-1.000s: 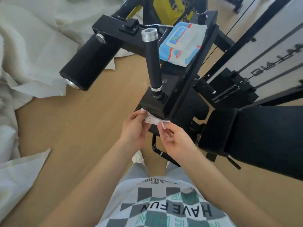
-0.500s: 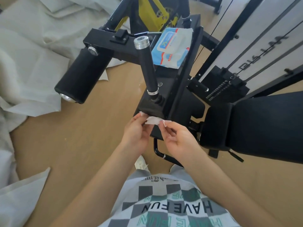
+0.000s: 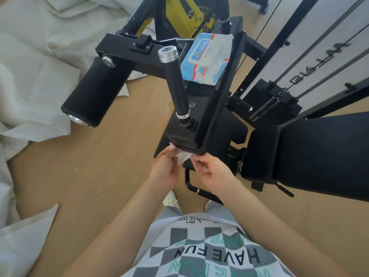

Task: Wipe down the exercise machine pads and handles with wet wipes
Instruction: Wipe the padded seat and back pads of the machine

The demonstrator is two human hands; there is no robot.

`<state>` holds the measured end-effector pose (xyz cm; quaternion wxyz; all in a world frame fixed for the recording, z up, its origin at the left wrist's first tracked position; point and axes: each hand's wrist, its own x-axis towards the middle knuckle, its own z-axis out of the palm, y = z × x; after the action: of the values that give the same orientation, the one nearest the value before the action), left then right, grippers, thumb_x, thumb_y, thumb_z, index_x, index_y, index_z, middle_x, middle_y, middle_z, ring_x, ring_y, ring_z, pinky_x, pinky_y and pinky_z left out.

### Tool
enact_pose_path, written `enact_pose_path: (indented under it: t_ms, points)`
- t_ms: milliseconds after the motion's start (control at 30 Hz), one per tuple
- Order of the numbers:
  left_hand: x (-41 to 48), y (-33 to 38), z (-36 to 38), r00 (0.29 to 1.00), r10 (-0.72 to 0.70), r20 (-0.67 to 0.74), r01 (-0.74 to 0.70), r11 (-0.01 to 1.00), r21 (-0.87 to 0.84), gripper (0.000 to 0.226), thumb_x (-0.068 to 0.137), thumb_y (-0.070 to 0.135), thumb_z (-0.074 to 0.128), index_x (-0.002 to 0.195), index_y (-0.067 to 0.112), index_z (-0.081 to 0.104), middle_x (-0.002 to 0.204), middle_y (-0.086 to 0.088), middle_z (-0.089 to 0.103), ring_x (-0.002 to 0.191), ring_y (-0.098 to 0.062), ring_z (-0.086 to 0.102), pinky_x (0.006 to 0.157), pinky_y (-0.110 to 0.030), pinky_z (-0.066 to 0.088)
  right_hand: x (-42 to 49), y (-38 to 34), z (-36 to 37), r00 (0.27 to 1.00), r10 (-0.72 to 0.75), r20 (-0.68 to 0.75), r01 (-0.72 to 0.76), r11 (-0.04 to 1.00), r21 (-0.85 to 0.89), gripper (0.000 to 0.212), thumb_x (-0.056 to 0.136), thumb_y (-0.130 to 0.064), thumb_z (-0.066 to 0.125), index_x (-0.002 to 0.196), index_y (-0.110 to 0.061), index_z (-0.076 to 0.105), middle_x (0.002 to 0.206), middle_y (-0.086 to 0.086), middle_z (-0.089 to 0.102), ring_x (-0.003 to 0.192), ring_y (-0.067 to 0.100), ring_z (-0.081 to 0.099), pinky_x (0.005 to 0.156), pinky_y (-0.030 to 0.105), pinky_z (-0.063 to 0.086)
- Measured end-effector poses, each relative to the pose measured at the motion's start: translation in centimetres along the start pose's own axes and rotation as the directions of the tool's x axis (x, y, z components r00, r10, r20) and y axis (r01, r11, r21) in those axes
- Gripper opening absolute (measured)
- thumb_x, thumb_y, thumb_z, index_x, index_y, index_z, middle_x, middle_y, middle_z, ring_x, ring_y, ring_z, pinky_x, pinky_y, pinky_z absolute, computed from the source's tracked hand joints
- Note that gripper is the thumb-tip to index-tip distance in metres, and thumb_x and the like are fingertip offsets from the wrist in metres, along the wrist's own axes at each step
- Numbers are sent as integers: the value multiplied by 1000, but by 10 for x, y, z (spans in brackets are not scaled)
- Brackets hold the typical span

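Head view looks down on a black exercise machine [image 3: 201,108], and everything here sits around its upright handle [image 3: 176,84], the black post with the silver cap. Just below the foot of that handle, at the near lower corner of the machine's black block, both hands meet on one white wet wipe [image 3: 182,157]. The left hand [image 3: 165,170] pinches the wipe's left edge between fingers and thumb; the right hand [image 3: 213,172] pinches its right edge the same way, so the wipe is stretched between them and touching the block's underside edge. Right of the handle, resting on the machine's flat black arm, lies the blue and white pack of wipes [image 3: 206,58]. Left of the handle a black roller pad [image 3: 95,92] sticks out over the tan floor [image 3: 89,166]. Far right of it is a large black padded seat [image 3: 311,154]. White sheeting [image 3: 34,66] lies crumpled beyond the roller pad.
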<state>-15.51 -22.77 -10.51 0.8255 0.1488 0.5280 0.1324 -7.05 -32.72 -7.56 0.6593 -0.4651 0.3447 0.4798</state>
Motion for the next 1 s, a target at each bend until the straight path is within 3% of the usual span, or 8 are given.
enact_pose_path:
  t_ms: [133,300,367,467,600,700,900,1000]
  points:
    - [-7,-2,6,1000,-26,-11,26,1000,-11,31,94,-12,51,113,4,69,103,-13,79,96,-22,77,76,-26,60,1,-8,-3,1000,9,15,-9,1000,-28,24,95,9,55,114,2,69,127,19,68,114,25,68,102,33,53]
    - [-40,-21,19,999,29,16,-28,994,-104,15,93,-4,65,106,3,69,100,-12,76,89,-20,76,82,-32,61,-24,-33,-19,999,8,41,-5,999,-51,13,96,9,56,105,2,63,115,20,64,111,27,65,48,13,51]
    - [-52,-30,29,995,96,-24,-98,988,-120,13,92,-3,68,91,10,67,89,-7,74,81,-16,75,70,-26,61,-28,-47,-26,997,-45,68,49,997,-63,26,92,9,61,117,2,62,117,20,63,105,27,69,59,21,59]
    - [-67,-46,49,958,257,-128,-264,964,-43,11,88,-1,73,92,8,69,95,-9,76,95,-23,76,81,-30,61,-26,-72,-31,984,-116,139,135,981,-140,34,89,9,64,121,-4,62,119,17,67,107,27,71,86,33,62]
    - [-77,-74,76,763,607,-223,-510,776,370,17,89,6,77,96,21,78,93,7,79,93,-12,76,87,-29,59,-16,-94,-29,925,-248,289,355,837,-417,30,85,5,73,109,-13,68,111,13,72,105,25,73,90,36,59]
    - [-74,-88,97,645,757,-104,-564,563,604,27,93,9,73,115,23,77,106,18,77,102,2,71,93,-19,56,-1,-99,-26,870,-332,365,489,677,-550,26,87,1,74,105,-17,70,102,4,74,100,19,73,89,34,59]
    - [-55,-96,136,593,805,-14,-498,380,779,46,99,6,61,141,24,60,139,13,62,129,-2,57,112,-29,47,27,-125,-11,804,-461,375,594,594,-542,24,87,-5,76,100,-23,67,96,-6,72,92,7,71,85,28,61]
    - [-47,-91,159,587,810,7,-475,338,813,48,100,7,59,146,24,55,144,13,57,134,-1,50,115,-26,43,38,-144,-9,671,-511,537,741,450,-498,23,87,-5,75,101,-22,67,98,-10,70,98,5,68,88,23,58]
